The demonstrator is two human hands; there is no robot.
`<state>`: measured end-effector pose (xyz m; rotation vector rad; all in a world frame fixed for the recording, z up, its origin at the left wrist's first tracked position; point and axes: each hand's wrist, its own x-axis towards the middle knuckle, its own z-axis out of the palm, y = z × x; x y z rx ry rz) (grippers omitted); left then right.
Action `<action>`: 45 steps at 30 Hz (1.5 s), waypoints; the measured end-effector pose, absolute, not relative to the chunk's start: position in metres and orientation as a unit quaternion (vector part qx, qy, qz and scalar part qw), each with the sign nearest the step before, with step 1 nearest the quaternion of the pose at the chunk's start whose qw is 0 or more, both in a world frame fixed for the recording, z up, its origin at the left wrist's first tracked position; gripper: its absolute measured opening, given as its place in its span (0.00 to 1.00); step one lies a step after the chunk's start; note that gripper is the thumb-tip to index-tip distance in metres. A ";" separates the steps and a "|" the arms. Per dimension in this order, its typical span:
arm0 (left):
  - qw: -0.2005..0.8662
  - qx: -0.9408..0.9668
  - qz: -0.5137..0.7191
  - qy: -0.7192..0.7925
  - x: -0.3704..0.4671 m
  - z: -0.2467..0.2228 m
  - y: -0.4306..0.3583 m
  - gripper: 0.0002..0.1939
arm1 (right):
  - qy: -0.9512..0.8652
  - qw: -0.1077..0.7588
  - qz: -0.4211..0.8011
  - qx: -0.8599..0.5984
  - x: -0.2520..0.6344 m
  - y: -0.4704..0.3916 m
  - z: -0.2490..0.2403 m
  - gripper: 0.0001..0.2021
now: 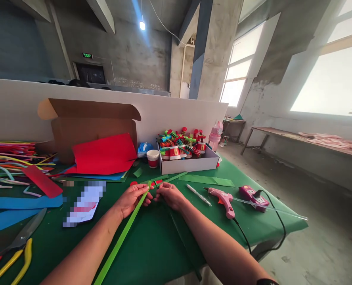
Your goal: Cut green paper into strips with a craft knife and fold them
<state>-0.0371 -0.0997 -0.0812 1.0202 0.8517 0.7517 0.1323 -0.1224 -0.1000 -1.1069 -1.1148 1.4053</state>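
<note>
My left hand (135, 198) pinches the upper end of a long light green paper strip (125, 234), which slants down toward the table's near edge. Close beside it, my right hand (170, 196) has its fingertips closed on the end of a dark green strip (180, 233) that trails down along my right forearm. The two strip ends are near each other; whether they touch I cannot tell. Just behind my fingers lie small red pieces (133, 183), partly hidden. A flat green strip (205, 180) rests beyond my right hand, and a white pen (198, 194) lies to its right.
A pink glue gun (223, 200) with its cord and a purple power socket (253, 198) lie at right. Behind are a box of colourful figures (190, 164), paper cups (153, 159) and a pink bottle (215, 136). Scissors (21, 241), a phone (85, 204) and red sheets (106, 156) are left.
</note>
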 end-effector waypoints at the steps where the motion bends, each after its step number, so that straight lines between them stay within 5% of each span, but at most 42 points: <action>1: 0.724 0.457 0.339 0.390 -0.036 -0.082 -0.100 0.16 | -0.444 0.507 0.598 -0.432 0.134 -0.122 -0.102 0.22; 11: 0.731 0.407 0.355 0.418 -0.029 -0.077 -0.103 0.28 | -0.355 0.574 0.644 -0.359 0.135 -0.117 -0.108 0.30; 28: 0.715 0.420 0.342 0.442 -0.028 -0.074 -0.105 0.33 | -0.399 0.569 0.586 -0.417 0.139 -0.119 -0.105 0.26; 45: 0.659 0.470 0.368 0.457 -0.028 -0.077 -0.104 0.23 | -0.443 0.521 0.562 -0.465 0.139 -0.130 -0.097 0.25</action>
